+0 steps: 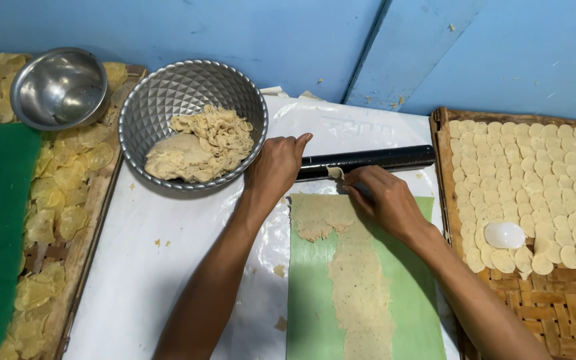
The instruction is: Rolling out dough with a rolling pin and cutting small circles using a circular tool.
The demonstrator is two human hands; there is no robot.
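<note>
Dough [358, 280] rolled thin on green mat [408, 313], ragged near top; left hand [276, 167] wraps black roller [375, 159], right hand [385, 197] pinches dough scrap beside it; tray [568, 313] half-filled with discs [528, 180], bowl [168, 93] stock remains.

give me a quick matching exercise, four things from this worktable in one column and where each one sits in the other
Things:
1. black rolling pin
2. white round cutter
3. dough lump
4. small steel bowl

Places:
A. on the woven tray of cut dough discs, right side
B. top left, over the yellow chips
C. under both hands, at the top of the green sheet
D. inside the large patterned metal bowl

Pairs: 1-C, 2-A, 3-D, 4-B
</note>
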